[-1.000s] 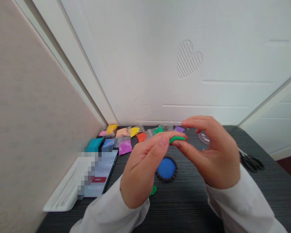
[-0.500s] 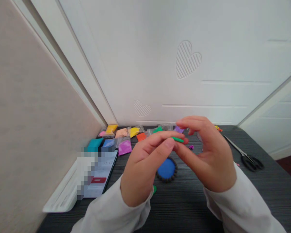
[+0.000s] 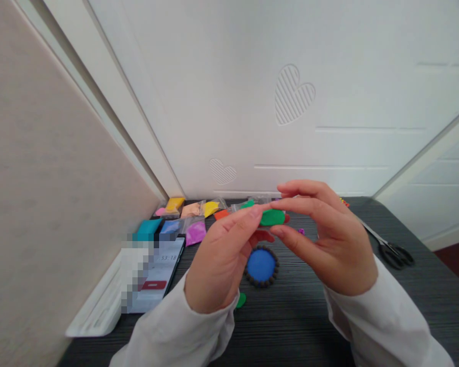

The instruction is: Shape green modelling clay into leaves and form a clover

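Observation:
A flat oval piece of green clay (image 3: 273, 217) is held up above the table, its broad face toward me. My left hand (image 3: 224, 250) pinches its left end, thumb in front and fingers behind. At the clay's right part is my right hand (image 3: 325, 234), with the index fingertip at the upper edge and the thumb tip by the lower edge; its other fingers are raised. Below them on the table lies a blue disc (image 3: 260, 265) ringed with dark beads or balls. A second green piece (image 3: 240, 300) rests near my left sleeve, partly covered by it.
Bags of coloured clay (image 3: 196, 232) line the back left of the dark table (image 3: 290, 316). A phone (image 3: 164, 275) and a white object (image 3: 99, 300) lie on the left. Black-handled scissors (image 3: 393, 254) are on the right. A small purple bit (image 3: 301, 231) sits behind my right hand.
The green clay has turned from edge-on to showing its flat face. My right index finger has come down to its upper edge. More of the second green piece shows.

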`<state>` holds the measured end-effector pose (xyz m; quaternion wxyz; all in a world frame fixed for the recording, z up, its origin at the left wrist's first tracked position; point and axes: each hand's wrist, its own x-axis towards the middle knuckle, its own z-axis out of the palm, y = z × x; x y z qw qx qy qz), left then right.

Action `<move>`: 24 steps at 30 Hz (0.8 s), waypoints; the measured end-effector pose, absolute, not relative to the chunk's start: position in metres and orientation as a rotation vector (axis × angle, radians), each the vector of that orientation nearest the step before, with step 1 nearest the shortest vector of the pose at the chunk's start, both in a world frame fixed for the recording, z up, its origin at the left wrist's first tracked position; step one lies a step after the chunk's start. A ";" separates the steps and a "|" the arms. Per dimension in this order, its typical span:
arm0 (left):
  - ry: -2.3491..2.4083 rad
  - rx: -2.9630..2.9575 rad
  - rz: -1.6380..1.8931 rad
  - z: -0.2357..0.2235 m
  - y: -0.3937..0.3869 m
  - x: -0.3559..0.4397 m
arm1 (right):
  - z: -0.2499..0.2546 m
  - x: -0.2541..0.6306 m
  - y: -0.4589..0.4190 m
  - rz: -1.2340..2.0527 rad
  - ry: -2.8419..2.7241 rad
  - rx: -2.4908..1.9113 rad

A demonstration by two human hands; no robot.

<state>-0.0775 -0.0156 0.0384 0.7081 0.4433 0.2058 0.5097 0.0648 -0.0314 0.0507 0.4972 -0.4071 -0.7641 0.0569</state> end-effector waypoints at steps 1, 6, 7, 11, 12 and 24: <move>0.501 1.047 1.163 0.039 -0.016 -0.080 | 0.051 0.065 -0.032 0.174 -1.825 -0.971; 0.735 1.400 1.378 0.042 -0.016 -0.092 | 0.050 0.066 -0.034 0.321 -1.701 -0.904; 0.761 1.434 1.396 0.043 -0.016 -0.094 | 0.050 0.065 -0.034 0.336 -1.697 -0.900; 0.823 1.449 1.518 0.052 -0.016 -0.102 | 0.050 0.062 -0.040 0.385 -1.718 -0.918; 0.838 1.450 1.560 0.055 -0.017 -0.105 | 0.047 0.061 -0.043 0.398 -1.726 -0.937; 1.363 2.144 0.690 -0.064 -0.058 -0.175 | -0.080 0.028 -0.110 0.796 -1.835 -1.541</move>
